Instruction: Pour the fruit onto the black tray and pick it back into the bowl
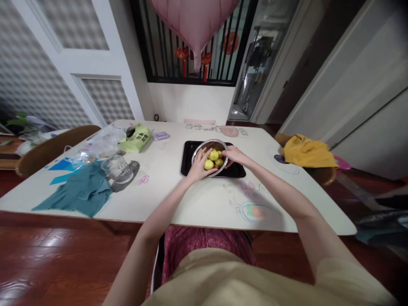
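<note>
A shiny metal bowl [198,149] holds several small yellow-green fruits [213,155], perhaps pears or plums. The bowl stands on a black baking tray [237,171] in the middle of the table. My left hand [200,166] reaches over the bowl's near left side, fingers spread and lying against the fruits. At the bowl's right rim is my right hand [233,154], its fingers curled over the edge; their tips are partly hidden.
On the white table [159,187], to the left, lie a teal cloth [81,187], a clear plastic container [117,168], crumpled plastic bags [102,142] and a green bag [137,138]. A yellow cloth [306,151] hangs on a chair at right. A pink balloon [196,21] hangs ahead.
</note>
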Demonstrator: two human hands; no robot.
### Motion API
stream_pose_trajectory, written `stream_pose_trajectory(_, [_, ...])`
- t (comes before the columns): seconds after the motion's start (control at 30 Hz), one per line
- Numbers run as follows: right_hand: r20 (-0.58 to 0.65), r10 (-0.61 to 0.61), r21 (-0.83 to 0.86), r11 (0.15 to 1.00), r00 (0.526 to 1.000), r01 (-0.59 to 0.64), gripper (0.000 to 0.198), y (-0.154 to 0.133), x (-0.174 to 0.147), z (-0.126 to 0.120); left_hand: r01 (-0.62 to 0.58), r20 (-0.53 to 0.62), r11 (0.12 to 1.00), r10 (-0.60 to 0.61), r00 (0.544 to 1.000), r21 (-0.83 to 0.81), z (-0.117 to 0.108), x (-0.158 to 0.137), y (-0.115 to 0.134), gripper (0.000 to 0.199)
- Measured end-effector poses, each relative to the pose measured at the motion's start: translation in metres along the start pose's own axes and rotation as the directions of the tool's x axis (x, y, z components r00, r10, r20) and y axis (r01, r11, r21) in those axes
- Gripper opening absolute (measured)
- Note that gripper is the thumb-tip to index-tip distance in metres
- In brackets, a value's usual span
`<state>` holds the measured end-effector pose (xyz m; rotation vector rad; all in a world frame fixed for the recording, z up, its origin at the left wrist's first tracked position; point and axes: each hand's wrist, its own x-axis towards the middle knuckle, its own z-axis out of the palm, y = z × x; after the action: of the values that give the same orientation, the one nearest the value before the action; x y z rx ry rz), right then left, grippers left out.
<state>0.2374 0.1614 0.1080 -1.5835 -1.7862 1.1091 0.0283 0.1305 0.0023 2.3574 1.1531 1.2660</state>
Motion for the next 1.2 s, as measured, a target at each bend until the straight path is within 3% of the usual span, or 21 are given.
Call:
stream_pose_trajectory(0.23, [0.002, 0.002, -0.251, 0.968, 1.000, -0.001, 0.014, -0.028, 0.023, -0.005, 0.156, -0.030, 0.987, -0.157, 0.987, -0.036, 0.006, -0.006, -0.020, 0.106])
stream_pose_trajectory(0.33, [0.028, -0.004, -0.426, 0.905, 1.000, 0.015, 0.020, -0.041, 0.026, -0.008, 0.281, -0.039, 0.960, -0.281, 0.959, -0.023, 0.010, -0.008, -0.028, 0.112])
stream_pose_trajectory(0.47, [0.036, -0.006, -0.522, 0.852, 0.999, 0.024, 0.026, -0.051, 0.032, -0.012, 0.379, -0.081, 0.925, -0.380, 0.921, -0.022, 0.013, -0.007, -0.038, 0.107])
stream_pose_trajectory(0.7, [0.075, -0.022, -0.606, 0.793, 0.997, 0.063, 0.029, -0.063, 0.043, -0.011, 0.378, -0.092, 0.926, -0.377, 0.922, -0.004, 0.016, -0.008, -0.042, 0.096])
stream_pose_trajectory(0.97, [0.068, -0.076, -0.779, 0.619, 0.995, 0.100, 0.026, -0.082, 0.041, -0.008, 0.405, -0.071, 0.909, -0.399, 0.914, 0.102, 0.014, -0.009, -0.033, 0.096])
stream_pose_trajectory(1.2, [0.087, -0.061, -0.812, 0.573, 0.994, 0.106, 0.031, -0.087, 0.030, -0.016, 0.384, -0.049, 0.916, -0.381, 0.923, 0.114, 0.007, -0.012, -0.025, 0.098])
